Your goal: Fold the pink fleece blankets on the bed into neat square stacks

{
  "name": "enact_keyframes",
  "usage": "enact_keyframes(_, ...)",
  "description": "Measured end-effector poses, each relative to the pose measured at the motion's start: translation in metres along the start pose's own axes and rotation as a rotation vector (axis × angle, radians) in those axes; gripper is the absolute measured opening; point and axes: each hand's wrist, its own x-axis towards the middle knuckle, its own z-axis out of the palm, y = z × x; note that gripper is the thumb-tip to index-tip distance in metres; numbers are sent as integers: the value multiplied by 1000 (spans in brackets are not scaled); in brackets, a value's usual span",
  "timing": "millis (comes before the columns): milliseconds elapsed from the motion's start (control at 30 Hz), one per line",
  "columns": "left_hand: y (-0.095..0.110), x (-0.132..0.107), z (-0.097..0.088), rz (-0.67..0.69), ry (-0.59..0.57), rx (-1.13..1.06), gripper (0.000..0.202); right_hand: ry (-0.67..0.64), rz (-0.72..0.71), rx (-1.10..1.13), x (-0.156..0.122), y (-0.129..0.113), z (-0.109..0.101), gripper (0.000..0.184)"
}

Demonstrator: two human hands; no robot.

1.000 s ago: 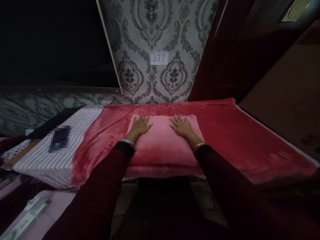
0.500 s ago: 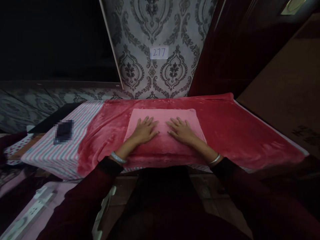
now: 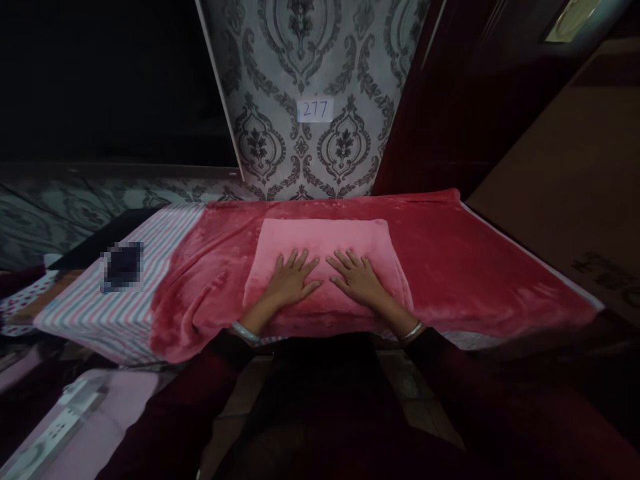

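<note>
Both palms lie flat on a folded pink cloth (image 3: 320, 233), roughly rectangular and plush-looking. My left hand (image 3: 293, 280) rests on its left half with the fingers spread. On the right half lies my right hand (image 3: 357, 279), its fingers apart as well, and the two hands do not touch. Beneath the cloth a red plush blanket (image 3: 450, 260) is spread over the table, wrinkled on the left side. The lower part of the folded cloth is partly covered by my hands and wrists.
A striped cloth (image 3: 165, 233) covers the table's left end, with a dark blurred-out object (image 3: 123, 267) on it. A power strip (image 3: 60, 427) lies at the lower left. A large cardboard box (image 3: 570, 180) stands at right. A dark screen (image 3: 110, 87) is behind at left.
My hands have slid toward me across the folded cloth, still flat and spread. The camera view has shifted slightly.
</note>
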Motion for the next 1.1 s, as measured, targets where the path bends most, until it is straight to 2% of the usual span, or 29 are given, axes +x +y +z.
enact_keyframes(167, -4, -8, -1, -33, 0, 21, 72, -1, 2, -6, -7, 5, -2, 60)
enact_keyframes(367, -17, -29, -6, -116, 18, 69, 73, -17, 20, -26, -26, 18, -5, 59)
enact_keyframes(467, -17, -40, -9, -167, 62, 70, 69, -52, 44, -2, -32, 24, -9, 58)
enact_keyframes(533, -11, -46, -8, -180, 110, 55, 65, -79, 55, 41, -29, 24, -15, 58)
enact_keyframes(600, 2, -51, -4, -123, 170, 33, 60, -94, 3, 112, -21, 19, -23, 57)
enact_keyframes(700, 27, -54, 10, 18, 249, 32, 60, -115, -180, 205, 2, 3, -32, 55)
enact_keyframes(833, 48, -59, 36, 37, 293, 83, 71, -183, -278, 166, 35, -12, -32, 55)
enact_keyframes(900, 50, -62, 46, 39, 313, 99, 72, -207, -303, 125, 49, -9, -28, 57)
enact_keyframes(1000, 48, -64, 53, 48, 345, 99, 71, -192, -311, 61, 68, 9, -22, 60)
enact_keyframes(1100, 46, -65, 57, 56, 380, 78, 72, -145, -212, -9, 88, 30, -15, 60)
